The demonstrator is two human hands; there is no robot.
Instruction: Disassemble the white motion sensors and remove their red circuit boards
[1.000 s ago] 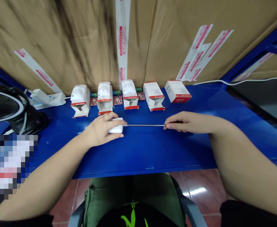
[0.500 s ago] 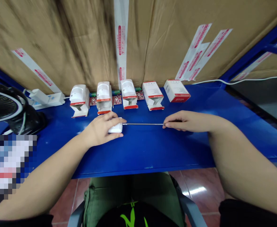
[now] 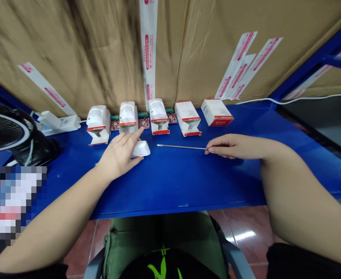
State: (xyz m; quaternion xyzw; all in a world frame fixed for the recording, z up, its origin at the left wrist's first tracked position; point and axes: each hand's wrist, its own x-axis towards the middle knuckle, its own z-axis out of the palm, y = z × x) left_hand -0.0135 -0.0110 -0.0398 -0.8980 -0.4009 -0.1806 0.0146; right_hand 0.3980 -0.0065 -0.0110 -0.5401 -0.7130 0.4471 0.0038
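My left hand (image 3: 116, 155) holds a white motion sensor (image 3: 142, 148) on the table, its thumb along the near side and its fingers over the far side. Part of the sensor is hidden by the hand. In my right hand (image 3: 230, 146), pinched between thumb and fingers, is a thin metal rod (image 3: 182, 147) that points left. The rod's tip stops a little short of the sensor, with a gap of blue table between them. The rod's other end is covered by my fingers.
Along the back of the blue table (image 3: 170, 186) stand opened white-and-red boxes (image 3: 160, 126), three topped by white sensors (image 3: 97, 115), and a closed-looking box (image 3: 217, 112). Red circuit boards (image 3: 144, 123) lie between some. At left are a power strip (image 3: 61, 124) and a black fan (image 3: 35, 141).
The rod's tip has come away from the sensor as my right hand shifted right and slightly back. My left hand has tilted the sensor and moved it slightly left; its index finger has straightened.
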